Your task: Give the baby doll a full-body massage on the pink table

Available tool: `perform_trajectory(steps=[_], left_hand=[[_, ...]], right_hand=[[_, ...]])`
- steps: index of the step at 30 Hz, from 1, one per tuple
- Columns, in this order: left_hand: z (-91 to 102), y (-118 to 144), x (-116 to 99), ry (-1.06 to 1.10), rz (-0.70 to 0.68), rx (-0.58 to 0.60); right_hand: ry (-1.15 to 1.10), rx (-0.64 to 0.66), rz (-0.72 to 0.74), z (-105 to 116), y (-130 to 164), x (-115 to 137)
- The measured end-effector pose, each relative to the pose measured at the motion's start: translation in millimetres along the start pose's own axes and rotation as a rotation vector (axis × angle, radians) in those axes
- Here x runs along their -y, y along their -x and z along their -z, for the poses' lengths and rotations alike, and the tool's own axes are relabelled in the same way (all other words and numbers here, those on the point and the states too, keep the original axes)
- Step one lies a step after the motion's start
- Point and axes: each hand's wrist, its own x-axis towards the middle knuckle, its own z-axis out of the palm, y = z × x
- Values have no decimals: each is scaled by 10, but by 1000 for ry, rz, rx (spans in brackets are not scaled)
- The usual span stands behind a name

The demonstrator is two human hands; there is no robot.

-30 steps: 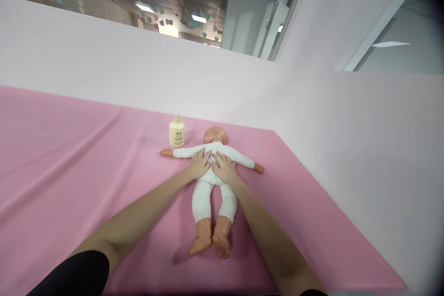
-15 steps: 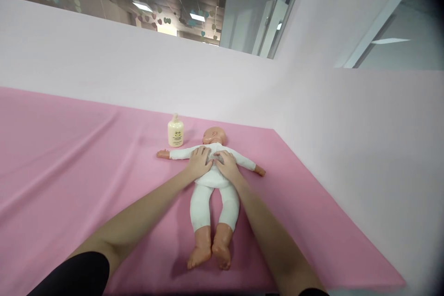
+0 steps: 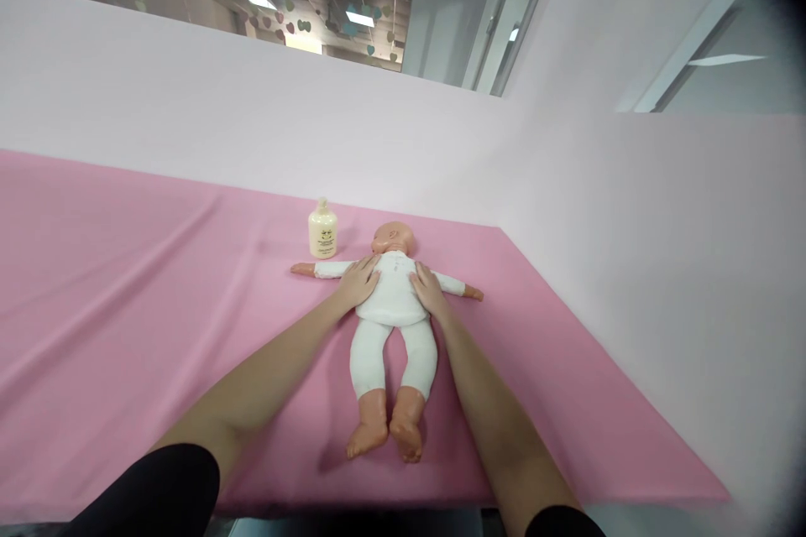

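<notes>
The left hand (image 3: pixel 358 283) lies flat with its fingers (image 3: pixel 368 268) loosely spread and extended, palm down on the left side of the chest of a baby doll (image 3: pixel 391 327), gripping nothing; the right hand (image 3: pixel 428 289) mirrors it on the right side of the chest, fingers (image 3: pixel 418 272) likewise straight and slightly apart, pressed against the white cloth without closing round it; a bare strip of the doll's white top shows between the two hands, so they are apart from each other; both forearms run back from the hands toward the near edge, each ending in a black sleeve (image 3: pixel 157 491) at the bottom of the view; the doll lies on its back, head at the far end, bare feet toward the near side, legs in white trousers close together, arms stretched out to left and right; it rests on a pink cloth (image 3: pixel 126 310) that covers the whole surface and shows long shallow creases on the left; a small cream bottle (image 3: pixel 322 230) stands upright on the cloth just beyond the doll's outstretched arm on the left, near the head, touching neither the doll nor a hand; pale partition walls (image 3: pixel 189 109) rise behind the cloth at the far side and along the right; above them ceiling lights and hanging heart shapes are visible.
</notes>
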Motion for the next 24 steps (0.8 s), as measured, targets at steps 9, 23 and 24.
perform_trajectory(steps=[9, 23, 24], left_hand=[[123, 96, 235, -277, 184, -40], [360, 96, 467, -431, 383, 39], [364, 94, 483, -419, 393, 33]], right_hand=[[297, -160, -39, 100, 94, -361], [335, -278, -61, 159, 137, -373], [333, -276, -62, 167, 143, -367]])
